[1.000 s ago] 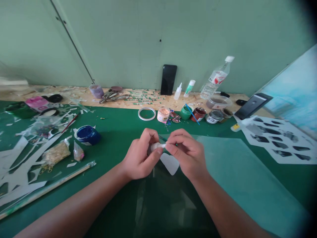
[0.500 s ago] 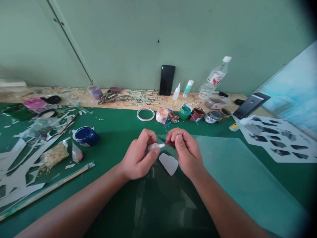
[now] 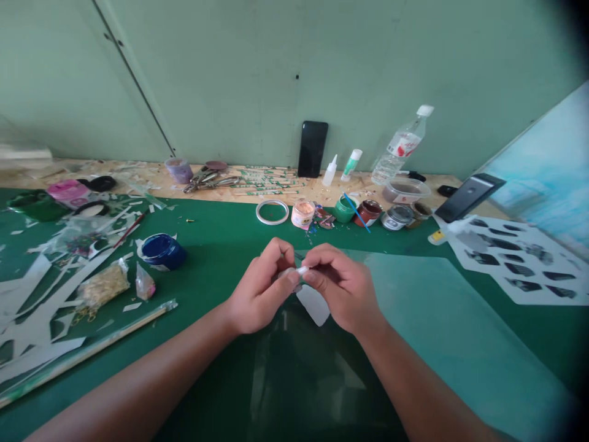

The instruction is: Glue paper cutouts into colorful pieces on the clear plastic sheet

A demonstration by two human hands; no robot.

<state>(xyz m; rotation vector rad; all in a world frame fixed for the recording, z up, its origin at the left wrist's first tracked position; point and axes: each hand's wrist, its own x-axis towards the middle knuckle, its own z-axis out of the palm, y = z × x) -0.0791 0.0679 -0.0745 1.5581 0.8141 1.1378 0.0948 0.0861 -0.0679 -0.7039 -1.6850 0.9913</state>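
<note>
A small white tube (image 3: 299, 271) with a narrow tip is between my hands. My left hand (image 3: 265, 287) is closed round its body, mostly covering it. At the tip, the thumb and fingers of my right hand (image 3: 343, 285) are pinched together; a thin dark tool (image 3: 299, 255) shows partly behind the fingers, its far part hidden by my right hand. Just below the hands a white rounded cut-out piece (image 3: 315, 306) lies on the dark glossy sheet, its upper right part covered by my right hand.
Paint jars (image 3: 345, 209), a silver ring (image 3: 272, 212) and a blue jar (image 3: 162, 252) stand beyond the hands. Paper scraps (image 3: 27, 307) and a long stick (image 3: 92, 350) lie left. A translucent sheet (image 3: 427, 307) and a printed sheet (image 3: 519, 258) lie right. A phone (image 3: 313, 149) leans on the wall.
My right hand has moved left and its thumb and fingers have come onto the tube's tip. My left hand has stayed nearly in place. The view has shifted slightly.
</note>
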